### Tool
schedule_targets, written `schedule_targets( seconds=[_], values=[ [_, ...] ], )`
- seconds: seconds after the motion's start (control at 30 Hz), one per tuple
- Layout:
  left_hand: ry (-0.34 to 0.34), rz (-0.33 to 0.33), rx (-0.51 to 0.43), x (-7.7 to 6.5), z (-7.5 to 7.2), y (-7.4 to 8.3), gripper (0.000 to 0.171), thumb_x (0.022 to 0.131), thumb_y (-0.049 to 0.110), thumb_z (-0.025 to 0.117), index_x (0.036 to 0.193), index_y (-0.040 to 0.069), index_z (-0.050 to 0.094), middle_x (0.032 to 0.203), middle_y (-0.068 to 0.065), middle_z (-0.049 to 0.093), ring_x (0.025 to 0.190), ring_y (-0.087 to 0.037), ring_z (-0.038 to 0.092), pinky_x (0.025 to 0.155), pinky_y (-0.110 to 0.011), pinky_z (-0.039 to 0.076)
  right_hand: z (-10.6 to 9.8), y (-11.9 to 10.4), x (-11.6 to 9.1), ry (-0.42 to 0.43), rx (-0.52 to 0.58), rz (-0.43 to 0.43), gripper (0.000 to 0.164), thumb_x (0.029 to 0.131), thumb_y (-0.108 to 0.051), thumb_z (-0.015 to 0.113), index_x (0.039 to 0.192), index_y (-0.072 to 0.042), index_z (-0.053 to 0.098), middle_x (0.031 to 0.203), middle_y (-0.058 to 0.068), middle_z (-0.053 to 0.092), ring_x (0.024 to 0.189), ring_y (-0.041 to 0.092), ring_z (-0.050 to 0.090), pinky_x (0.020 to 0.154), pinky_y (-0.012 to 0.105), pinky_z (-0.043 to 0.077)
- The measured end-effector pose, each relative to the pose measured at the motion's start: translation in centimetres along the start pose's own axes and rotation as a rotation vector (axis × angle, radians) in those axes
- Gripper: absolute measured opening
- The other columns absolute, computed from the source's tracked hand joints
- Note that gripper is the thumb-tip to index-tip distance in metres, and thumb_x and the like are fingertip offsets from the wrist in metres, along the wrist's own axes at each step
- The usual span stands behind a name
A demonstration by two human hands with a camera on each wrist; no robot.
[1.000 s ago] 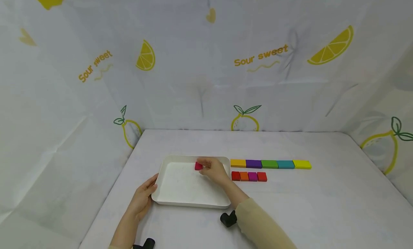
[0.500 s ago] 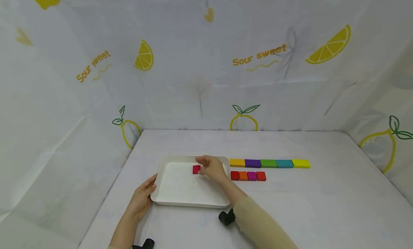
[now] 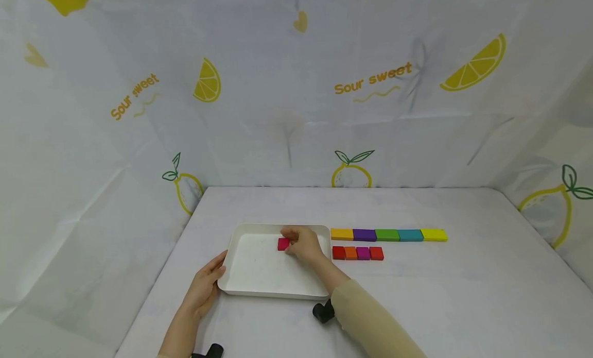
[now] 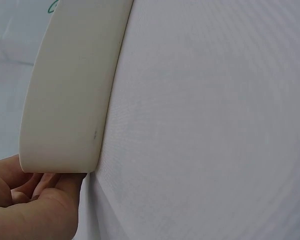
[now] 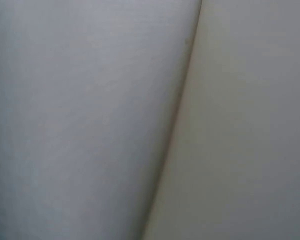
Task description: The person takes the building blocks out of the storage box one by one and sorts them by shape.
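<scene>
In the head view my right hand point(image 3: 301, 242) is over the back right part of a white tray point(image 3: 252, 280). Its thumb and fingers pinch the right side of a small pinkish-red square block point(image 3: 283, 244). My left hand point(image 3: 204, 285) holds the tray's left end, thumb at the rim. The left wrist view shows the fingers of the left hand point(image 4: 40, 205) against the end of the tray's outer wall point(image 4: 72, 100). The right wrist view has only the tray's pale wall point(image 5: 240, 130) and white cloth; the block is out of its sight.
Right of the tray, a row of flat blocks runs yellow-orange, purple point(image 3: 364, 235), green point(image 3: 386, 235), teal and yellow point(image 3: 434, 235). In front of it lies a shorter row of red, orange, magenta point(image 3: 363, 253) and red squares. A lemon-print cloth point(image 3: 287, 90) hangs behind.
The pinkish-red block has come slightly toward me inside the tray, mostly in the first half second, with the right hand still at it. The left hand keeps its place on the tray.
</scene>
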State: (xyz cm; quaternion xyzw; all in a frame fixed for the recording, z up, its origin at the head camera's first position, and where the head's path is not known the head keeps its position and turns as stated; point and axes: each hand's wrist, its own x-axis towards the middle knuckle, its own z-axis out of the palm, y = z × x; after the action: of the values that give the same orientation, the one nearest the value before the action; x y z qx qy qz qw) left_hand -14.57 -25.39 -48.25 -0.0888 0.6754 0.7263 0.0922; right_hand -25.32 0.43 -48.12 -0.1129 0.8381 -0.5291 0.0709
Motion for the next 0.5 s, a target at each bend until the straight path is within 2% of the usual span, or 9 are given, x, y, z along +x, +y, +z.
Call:
schedule_targets(
  seconds=[0.17, 0.33, 0.5],
  values=[
    [-0.008, 0.001, 0.0, -0.1, 0.0, -0.1, 0.053, 0.106, 0.007, 0.034, 0.157, 0.002, 0.019, 0.166, -0.017, 0.016, 0.153, -0.028, 0.016, 0.091, 0.0, 0.04, 0.0, 0.2, -0.1, 0.002, 0.001, -0.001, 0.043, 0.078, 0.008, 0.074, 0.119, -0.007, 0.07, 0.116, 0.011, 0.073, 0.103, 0.023, 0.065, 0.094, 0.035, 0.058],
    [-0.005, 0.003, -0.008, -0.1, 0.0, -0.1, 0.053, 0.106, 0.005, 0.033, 0.157, 0.001, 0.018, 0.166, -0.016, 0.015, 0.153, -0.027, 0.015, 0.091, 0.0, 0.039, -0.3, 0.0, -0.3, 0.023, 0.012, 0.028, 0.042, 0.081, 0.004, 0.073, 0.121, -0.012, 0.07, 0.118, 0.007, 0.073, 0.108, 0.023, 0.065, 0.096, 0.034, 0.058],
    [0.0, 0.006, -0.004, 0.0, 0.0, -0.1, 0.053, 0.106, 0.006, 0.033, 0.157, 0.002, 0.019, 0.166, -0.015, 0.015, 0.153, -0.027, 0.015, 0.091, 0.0, 0.04, -2.1, -0.6, -1.0, 0.074, 0.109, 0.034, 0.042, 0.084, 0.004, 0.071, 0.122, -0.013, 0.07, 0.122, 0.007, 0.072, 0.118, 0.025, 0.064, 0.098, 0.035, 0.055]
  ],
)
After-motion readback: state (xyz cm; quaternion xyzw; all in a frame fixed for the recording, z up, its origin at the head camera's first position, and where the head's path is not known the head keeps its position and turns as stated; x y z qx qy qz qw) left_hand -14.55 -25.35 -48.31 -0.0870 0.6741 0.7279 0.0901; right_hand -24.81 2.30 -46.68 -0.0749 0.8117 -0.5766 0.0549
